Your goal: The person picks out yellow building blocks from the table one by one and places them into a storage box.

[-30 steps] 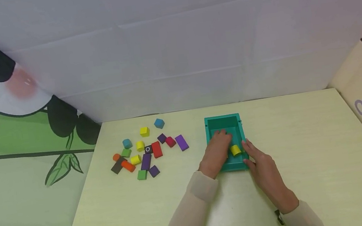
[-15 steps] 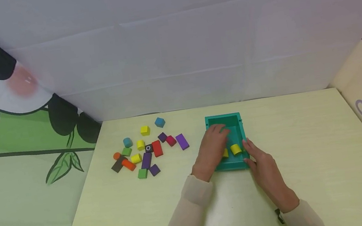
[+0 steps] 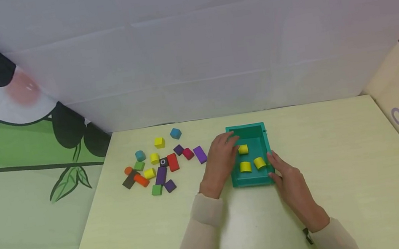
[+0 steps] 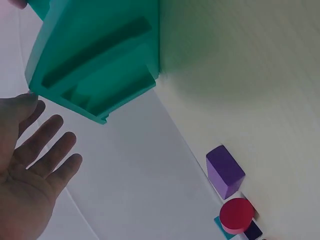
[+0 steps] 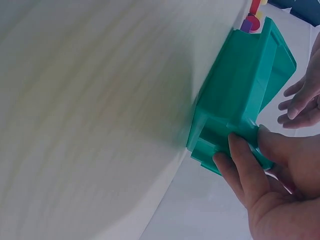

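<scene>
A teal-green plastic box (image 3: 256,144) stands on the table with three yellow cylinder blocks inside. One cylinder block (image 3: 243,150) lies near its left wall, another cylinder block (image 3: 245,167) in front of that, and a third cylinder block (image 3: 260,163) to the right. My left hand (image 3: 219,165) hovers at the box's left rim, holding nothing; in the left wrist view its fingers (image 4: 59,150) are spread and relaxed. My right hand (image 3: 296,189) holds the box's right wall, thumb at the rim and fingers on the outside, as the right wrist view shows.
Left of the box lie scattered blocks: a purple block (image 3: 200,155), a red block (image 3: 173,162), a yellow cube (image 3: 159,142), blue blocks (image 3: 175,133), green blocks (image 3: 157,190), orange cylinders (image 3: 141,180) and a dark brown block (image 3: 130,180). A printed cloth (image 3: 190,57) rises behind the table.
My left hand has lifted from inside the box and moved left to its rim, uncovering two more yellow cylinder blocks. The right hand has stayed on the box's right wall.
</scene>
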### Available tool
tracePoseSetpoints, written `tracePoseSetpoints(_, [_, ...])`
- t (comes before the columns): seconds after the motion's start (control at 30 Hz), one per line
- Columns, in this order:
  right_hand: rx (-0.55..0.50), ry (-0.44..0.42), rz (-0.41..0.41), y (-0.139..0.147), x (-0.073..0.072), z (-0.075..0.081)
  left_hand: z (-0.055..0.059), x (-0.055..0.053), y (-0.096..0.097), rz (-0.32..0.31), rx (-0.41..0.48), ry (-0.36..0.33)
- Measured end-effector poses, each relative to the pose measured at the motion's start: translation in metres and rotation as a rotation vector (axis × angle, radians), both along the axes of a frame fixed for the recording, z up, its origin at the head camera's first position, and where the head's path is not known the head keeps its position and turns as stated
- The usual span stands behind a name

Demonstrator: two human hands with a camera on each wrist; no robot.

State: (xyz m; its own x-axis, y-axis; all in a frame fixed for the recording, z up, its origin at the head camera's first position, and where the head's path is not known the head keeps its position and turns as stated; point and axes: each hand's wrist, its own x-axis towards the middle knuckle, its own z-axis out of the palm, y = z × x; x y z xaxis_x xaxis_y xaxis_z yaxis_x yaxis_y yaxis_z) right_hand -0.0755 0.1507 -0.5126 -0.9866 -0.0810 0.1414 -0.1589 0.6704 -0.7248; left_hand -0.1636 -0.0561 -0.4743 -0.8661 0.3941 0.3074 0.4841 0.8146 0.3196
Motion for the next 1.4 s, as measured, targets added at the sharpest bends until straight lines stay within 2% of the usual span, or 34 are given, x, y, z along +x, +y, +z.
tracePoseSetpoints(0.3, [-0.014, -0.005, -0.008, -0.001, -0.002, 0.002, 0.003, -0.003, -0.014, 0.045, 0.007, -0.006])
tracePoseSetpoints(0.57, [-0.007, 0.017, -0.010, -0.002, -0.002, 0.001, 0.002, -0.004, -0.038, 0.171, 0.063, -0.022])
tracePoseSetpoints(0.73, [-0.005, 0.013, -0.012, -0.001, -0.001, 0.002, 0.000, -0.005, -0.058, 0.216, 0.114, -0.008])
tracePoseSetpoints(1.03, [-0.007, -0.006, -0.015, -0.001, 0.000, 0.003, -0.013, -0.004, -0.096, 0.285, 0.160, -0.072])
tracePoseSetpoints(1.4, [-0.002, 0.000, -0.019, -0.002, 0.001, 0.003, -0.021, 0.003, -0.136, 0.408, 0.140, -0.114])
